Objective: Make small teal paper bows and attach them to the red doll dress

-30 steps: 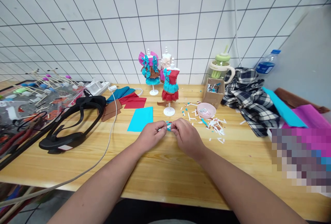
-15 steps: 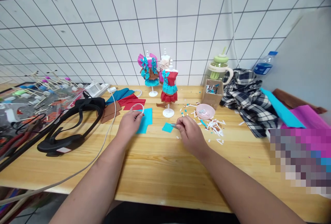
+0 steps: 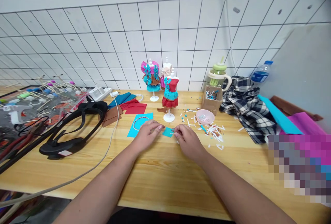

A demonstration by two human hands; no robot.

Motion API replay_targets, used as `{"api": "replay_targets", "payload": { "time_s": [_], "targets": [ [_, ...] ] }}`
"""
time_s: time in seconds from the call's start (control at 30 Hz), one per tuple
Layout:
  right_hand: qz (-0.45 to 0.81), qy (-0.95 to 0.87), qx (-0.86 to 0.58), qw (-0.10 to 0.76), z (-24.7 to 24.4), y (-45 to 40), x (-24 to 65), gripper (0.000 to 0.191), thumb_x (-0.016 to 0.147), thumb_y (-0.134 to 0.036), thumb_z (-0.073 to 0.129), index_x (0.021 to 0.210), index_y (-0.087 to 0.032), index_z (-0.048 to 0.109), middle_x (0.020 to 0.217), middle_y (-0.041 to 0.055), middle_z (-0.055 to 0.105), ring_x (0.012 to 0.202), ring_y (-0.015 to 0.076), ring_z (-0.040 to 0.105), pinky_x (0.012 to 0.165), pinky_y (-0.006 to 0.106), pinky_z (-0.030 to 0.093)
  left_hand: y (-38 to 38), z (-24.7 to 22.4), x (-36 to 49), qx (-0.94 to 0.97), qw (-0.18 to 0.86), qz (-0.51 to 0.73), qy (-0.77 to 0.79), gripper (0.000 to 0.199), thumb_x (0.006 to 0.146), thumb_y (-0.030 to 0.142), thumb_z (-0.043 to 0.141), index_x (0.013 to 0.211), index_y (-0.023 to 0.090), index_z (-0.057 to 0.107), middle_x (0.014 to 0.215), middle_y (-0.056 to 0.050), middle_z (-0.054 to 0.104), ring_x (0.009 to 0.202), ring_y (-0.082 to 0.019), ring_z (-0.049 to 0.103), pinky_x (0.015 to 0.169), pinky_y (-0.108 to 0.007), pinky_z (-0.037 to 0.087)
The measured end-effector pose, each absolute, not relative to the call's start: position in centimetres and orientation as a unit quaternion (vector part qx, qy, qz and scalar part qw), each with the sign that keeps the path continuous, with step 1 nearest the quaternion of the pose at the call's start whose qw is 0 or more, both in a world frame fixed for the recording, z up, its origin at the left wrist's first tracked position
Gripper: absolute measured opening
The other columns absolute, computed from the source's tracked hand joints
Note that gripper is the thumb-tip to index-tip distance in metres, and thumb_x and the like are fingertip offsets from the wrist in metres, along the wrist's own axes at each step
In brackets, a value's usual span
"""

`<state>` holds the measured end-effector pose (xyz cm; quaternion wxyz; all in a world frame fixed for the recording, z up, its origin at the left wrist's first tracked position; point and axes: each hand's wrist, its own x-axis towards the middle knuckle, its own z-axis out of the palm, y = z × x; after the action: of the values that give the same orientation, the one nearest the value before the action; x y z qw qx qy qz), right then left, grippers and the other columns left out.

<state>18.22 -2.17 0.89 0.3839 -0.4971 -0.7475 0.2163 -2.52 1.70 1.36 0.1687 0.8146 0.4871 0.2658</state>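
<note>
My left hand (image 3: 150,133) holds nothing, its fingers stretched toward a small blue square (image 3: 167,132) of crepe-like paper on the table. From the other side, my right hand (image 3: 187,139) pinches what looks like thin metal tweezers (image 3: 173,131), tips at the square's right edge. Behind my left hand lies a larger blue sheet (image 3: 131,133), with a narrow white tape ring (image 3: 133,125) flat on it. Just beyond the hands stands a small white dress form in a red and blue paper dress (image 3: 170,94).
Two more dressed forms (image 3: 152,79) stand behind. To the right are a pink dish (image 3: 205,117), paper scraps (image 3: 215,132), a cardboard box (image 3: 212,103), a green-lidded cup (image 3: 218,72) and checked cloth (image 3: 239,96). A black headset (image 3: 73,144) and white cable (image 3: 103,151) lie left.
My left hand has let go of the tape ring, leaving it on the blue sheet, and moved right to the small square. My right hand stays beside the square. The view has tilted up slightly.
</note>
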Motion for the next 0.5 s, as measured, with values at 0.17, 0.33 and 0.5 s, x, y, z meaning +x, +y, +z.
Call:
{"api": "replay_targets", "payload": {
  "time_s": [0.17, 0.33, 0.5],
  "targets": [
    [0.233, -0.746, -0.506, 0.364, 0.5, -2.0, 18.1, 0.008, 0.086, -0.018, 0.049, 0.082, -0.021, 0.055, 0.081, 0.0005, 0.062, 0.078, 0.0164, 0.054, 0.069, 0.028, 0.041, 0.0, 1.9, -0.2, 0.83, 0.214, 0.267, 0.441, 0.027, 0.089, 0.041, 0.052, 0.092, 0.025, 0.072, 0.095, -0.004, 0.067, 0.094, -0.019, 0.058, 0.088, -0.035, 0.037],
    [0.234, -0.742, -0.511, 0.364, 0.4, -1.9, 18.1, 0.007, 0.085, -0.018, 0.05, 0.081, -0.02, 0.055, 0.08, 0.0006, 0.061, 0.077, 0.0165, 0.054, 0.069, 0.029, 0.041, 0.1, 1.6, -0.2, 0.828, 0.193, 0.281, 0.446, 0.016, 0.084, 0.033, 0.06, 0.082, 0.024, 0.073, 0.09, -0.003, 0.067, 0.091, -0.019, 0.059, 0.09, -0.038, 0.035],
    [0.234, -0.74, -0.525, 0.349, 0.4, -2.0, 17.9, 0.006, 0.085, -0.019, 0.051, 0.08, -0.021, 0.055, 0.079, 0.0003, 0.061, 0.076, 0.0165, 0.054, 0.068, 0.028, 0.04, 0.0, 1.7, 0.0, 0.824, 0.242, 0.304, 0.412, 0.016, 0.083, 0.032, 0.062, 0.078, 0.021, 0.072, 0.085, -0.005, 0.068, 0.086, -0.018, 0.06, 0.082, -0.033, 0.043]
  ]
}}
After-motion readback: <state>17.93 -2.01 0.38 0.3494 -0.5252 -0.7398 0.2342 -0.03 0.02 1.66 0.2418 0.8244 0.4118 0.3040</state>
